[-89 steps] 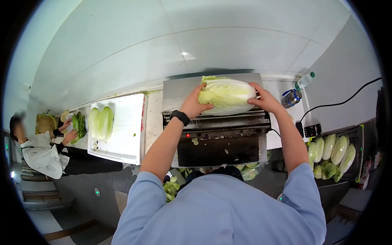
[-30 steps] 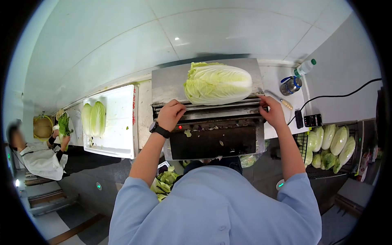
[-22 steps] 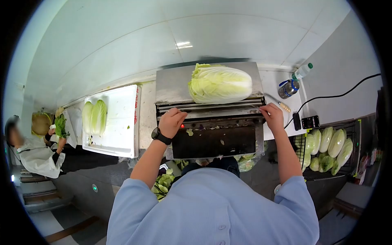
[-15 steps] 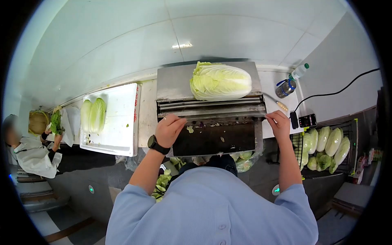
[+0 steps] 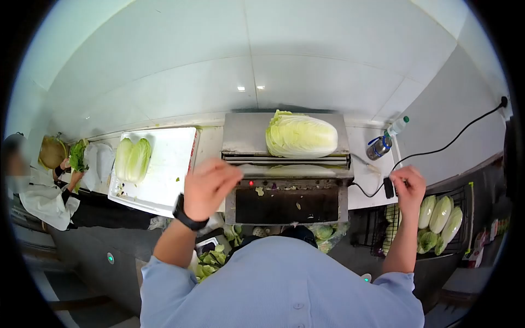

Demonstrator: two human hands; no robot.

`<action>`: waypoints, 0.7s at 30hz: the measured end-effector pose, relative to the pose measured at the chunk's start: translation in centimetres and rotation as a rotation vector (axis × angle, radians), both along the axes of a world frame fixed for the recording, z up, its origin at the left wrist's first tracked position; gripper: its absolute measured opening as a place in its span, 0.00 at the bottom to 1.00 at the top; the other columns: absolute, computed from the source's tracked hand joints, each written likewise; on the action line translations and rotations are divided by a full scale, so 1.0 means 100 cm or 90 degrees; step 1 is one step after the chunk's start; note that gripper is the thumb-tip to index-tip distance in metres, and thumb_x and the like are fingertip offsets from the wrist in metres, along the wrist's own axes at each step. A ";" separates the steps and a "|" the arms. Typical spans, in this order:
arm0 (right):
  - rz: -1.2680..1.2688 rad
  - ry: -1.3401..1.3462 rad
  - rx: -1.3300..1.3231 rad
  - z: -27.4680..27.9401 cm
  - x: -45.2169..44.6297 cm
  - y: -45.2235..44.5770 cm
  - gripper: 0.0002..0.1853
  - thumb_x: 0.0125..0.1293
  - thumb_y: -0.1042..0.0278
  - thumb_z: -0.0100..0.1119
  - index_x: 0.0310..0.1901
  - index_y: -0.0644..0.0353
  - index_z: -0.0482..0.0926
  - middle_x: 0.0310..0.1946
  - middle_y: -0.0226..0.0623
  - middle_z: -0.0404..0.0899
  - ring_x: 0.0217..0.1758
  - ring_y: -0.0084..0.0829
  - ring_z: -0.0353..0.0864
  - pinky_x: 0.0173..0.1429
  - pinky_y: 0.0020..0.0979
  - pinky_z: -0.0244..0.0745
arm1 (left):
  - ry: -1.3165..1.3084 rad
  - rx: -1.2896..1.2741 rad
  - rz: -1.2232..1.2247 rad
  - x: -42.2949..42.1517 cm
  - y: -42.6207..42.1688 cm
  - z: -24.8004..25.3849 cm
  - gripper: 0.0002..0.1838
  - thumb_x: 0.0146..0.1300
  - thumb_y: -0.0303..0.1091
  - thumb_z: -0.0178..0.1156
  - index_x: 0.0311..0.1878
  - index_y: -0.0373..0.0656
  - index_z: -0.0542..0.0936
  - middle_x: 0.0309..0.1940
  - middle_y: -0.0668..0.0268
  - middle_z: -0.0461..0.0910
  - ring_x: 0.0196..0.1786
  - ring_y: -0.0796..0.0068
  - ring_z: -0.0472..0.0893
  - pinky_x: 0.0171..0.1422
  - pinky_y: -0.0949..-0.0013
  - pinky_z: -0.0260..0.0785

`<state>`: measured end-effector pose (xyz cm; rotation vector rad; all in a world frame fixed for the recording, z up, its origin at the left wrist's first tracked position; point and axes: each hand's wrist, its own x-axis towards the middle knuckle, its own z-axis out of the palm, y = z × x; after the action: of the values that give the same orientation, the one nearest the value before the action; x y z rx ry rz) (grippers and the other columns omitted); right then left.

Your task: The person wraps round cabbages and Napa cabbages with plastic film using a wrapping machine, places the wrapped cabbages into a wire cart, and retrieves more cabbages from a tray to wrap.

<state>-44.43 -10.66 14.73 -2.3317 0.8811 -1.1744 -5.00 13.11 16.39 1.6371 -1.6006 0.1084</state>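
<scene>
A large Chinese cabbage point(image 5: 302, 135) lies on its side on the metal top of a wrapping machine point(image 5: 240, 128), beyond both hands. A pale, see-through plastic film point(image 5: 295, 170) shows at the machine's rollers; its edges are hard to follow. My left hand point(image 5: 210, 188), blurred and with a dark watch at the wrist, is pinched closed above the machine's left side. Out past the right side, my right hand point(image 5: 409, 188) is also pinched closed, level with the left. The film appears to run between the two hands. A red light point(image 5: 251, 183) glows on the machine's front.
Two cabbages point(image 5: 133, 159) lie in a white foam tray point(image 5: 164, 191) at left. A person point(image 5: 46, 191) farther left holds leafy greens point(image 5: 78, 157). At right stand a flask point(image 5: 378, 147), a bottle point(image 5: 397, 126), a black cable point(image 5: 454, 147) and a crate point(image 5: 465, 218) of wrapped cabbages.
Both hands have risen from the machine's rollers and moved outward, still pinched. The red light on the machine is now visible. The view has tilted up slightly.
</scene>
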 end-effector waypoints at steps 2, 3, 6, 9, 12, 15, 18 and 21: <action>-0.010 -0.013 0.018 0.013 0.015 -0.027 0.03 0.55 0.80 0.69 0.30 0.65 0.83 0.25 0.33 0.79 0.28 0.24 0.74 0.34 0.24 0.67 | 0.020 0.020 0.008 0.016 -0.029 0.020 0.05 0.56 0.25 0.69 0.36 0.41 0.86 0.30 0.62 0.80 0.32 0.65 0.80 0.37 0.69 0.72; -0.010 -0.023 0.022 0.021 0.027 -0.040 0.03 0.57 0.79 0.69 0.30 0.65 0.83 0.26 0.32 0.79 0.28 0.22 0.74 0.34 0.24 0.67 | 0.016 0.009 -0.002 0.027 -0.047 0.025 0.04 0.55 0.24 0.69 0.35 0.39 0.86 0.29 0.62 0.80 0.33 0.68 0.80 0.38 0.71 0.71; 0.039 -0.110 0.192 0.012 0.051 -0.113 0.03 0.60 0.77 0.69 0.32 0.65 0.83 0.26 0.29 0.78 0.29 0.20 0.74 0.35 0.23 0.68 | 0.191 -0.003 -0.023 0.059 -0.113 0.028 0.03 0.59 0.26 0.68 0.35 0.38 0.85 0.27 0.65 0.80 0.33 0.74 0.79 0.38 0.72 0.71; 0.049 -0.164 0.322 0.003 0.091 -0.175 0.05 0.63 0.74 0.69 0.34 0.66 0.83 0.25 0.27 0.78 0.29 0.18 0.73 0.35 0.22 0.69 | 0.296 0.021 0.026 0.094 -0.179 0.008 0.08 0.59 0.33 0.69 0.37 0.38 0.86 0.27 0.63 0.83 0.31 0.74 0.79 0.38 0.69 0.72; 0.046 -0.140 0.349 -0.018 0.124 -0.227 0.07 0.65 0.71 0.66 0.34 0.66 0.82 0.24 0.27 0.77 0.27 0.18 0.73 0.34 0.23 0.69 | 0.333 0.053 0.064 0.126 -0.234 -0.018 0.10 0.59 0.34 0.69 0.36 0.36 0.86 0.28 0.64 0.84 0.31 0.75 0.79 0.39 0.69 0.72; 0.021 -0.132 0.416 -0.060 0.154 -0.270 0.08 0.64 0.69 0.65 0.32 0.65 0.81 0.23 0.27 0.76 0.25 0.18 0.72 0.31 0.24 0.67 | 0.368 0.100 0.122 0.145 -0.275 -0.054 0.09 0.60 0.33 0.68 0.35 0.35 0.85 0.26 0.66 0.83 0.29 0.78 0.78 0.36 0.71 0.71; -0.011 -0.114 0.498 -0.111 0.173 -0.295 0.08 0.63 0.68 0.67 0.30 0.63 0.82 0.22 0.27 0.76 0.22 0.19 0.69 0.27 0.25 0.64 | 0.363 0.113 0.208 0.165 -0.309 -0.119 0.10 0.58 0.34 0.69 0.33 0.36 0.86 0.24 0.63 0.83 0.27 0.76 0.80 0.35 0.69 0.73; -0.049 -0.025 0.508 -0.148 0.186 -0.307 0.08 0.61 0.68 0.68 0.31 0.64 0.83 0.23 0.30 0.79 0.23 0.21 0.73 0.28 0.26 0.67 | 0.317 0.200 0.288 0.173 -0.321 -0.163 0.11 0.56 0.37 0.70 0.33 0.38 0.87 0.27 0.61 0.85 0.28 0.72 0.82 0.37 0.67 0.74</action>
<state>-25.78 -41.39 -0.09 -1.6284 1.1630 -0.6952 12.31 -19.02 0.11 2.0480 -0.8875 -0.3106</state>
